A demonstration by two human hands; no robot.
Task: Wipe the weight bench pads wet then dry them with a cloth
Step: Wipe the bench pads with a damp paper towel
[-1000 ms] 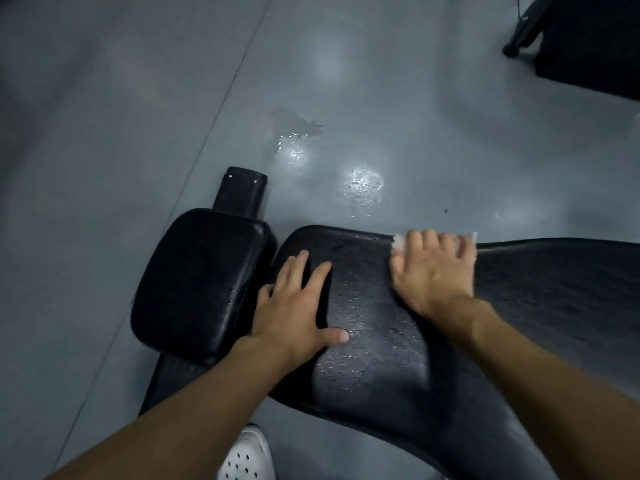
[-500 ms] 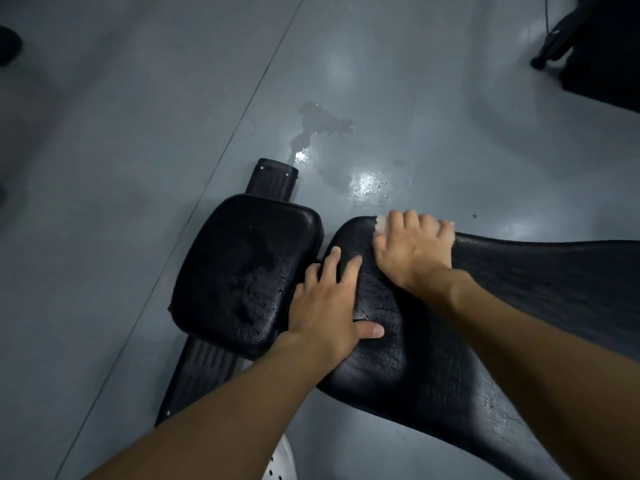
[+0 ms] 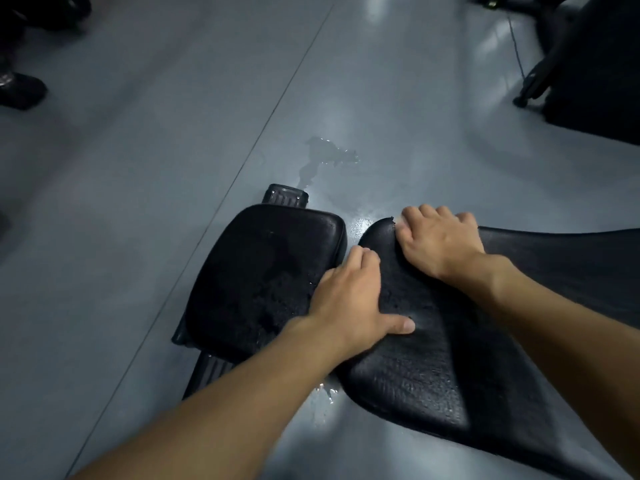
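Cloth hardly visible: only pale sliver shows at fingertips of right hand (image 3: 438, 242), pressed flat under palm on far corner of long pad (image 3: 433, 344). We judge cloth soft, limp and wet; best kept under flat palm, not pinched. Left hand (image 3: 349, 303) lies open and empty just beside, fingers spread, thumb out, bracing pad edge at gap to small pad (image 3: 256, 275). Both pads look wet and beaded, probably slippery. Puddle (image 3: 325, 157) on floor beyond right hand. Long pad cut off past right forearm.

Glossy grey floor (image 3: 138, 168), puddle (image 3: 325, 157), perhaps a chair base (image 3: 533, 84).
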